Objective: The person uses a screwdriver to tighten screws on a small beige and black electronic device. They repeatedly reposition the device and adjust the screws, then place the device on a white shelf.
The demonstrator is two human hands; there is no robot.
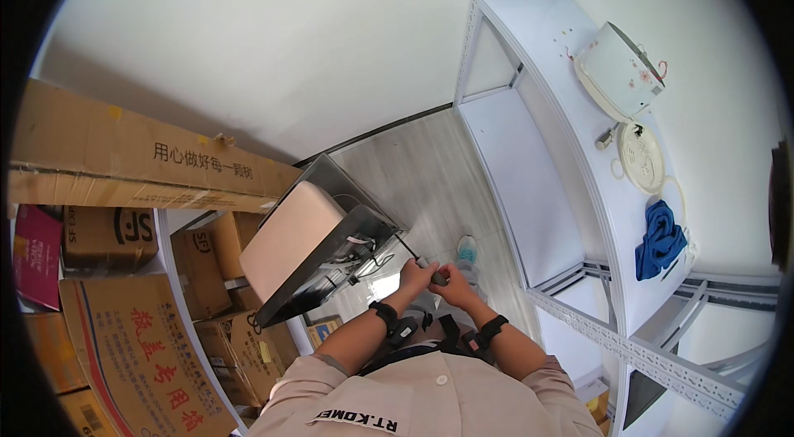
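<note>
In front of my body, both hands are on a screwdriver-like tool with a dark handle and a thin shaft pointing up and left. My left hand is closed round the front of the handle. My right hand closes on its rear end. Left of the hands stands a tilted appliance with a pinkish-beige body and a black frame; cables and dark parts show on its exposed side. The shaft's tip lies close to this side; whether it touches anything I cannot tell.
A white metal rack on the right bears a flower-patterned appliance shell, a round cream base and a blue cloth. Cardboard boxes fill shelves at left, with a long carton on top. Grey floor lies between.
</note>
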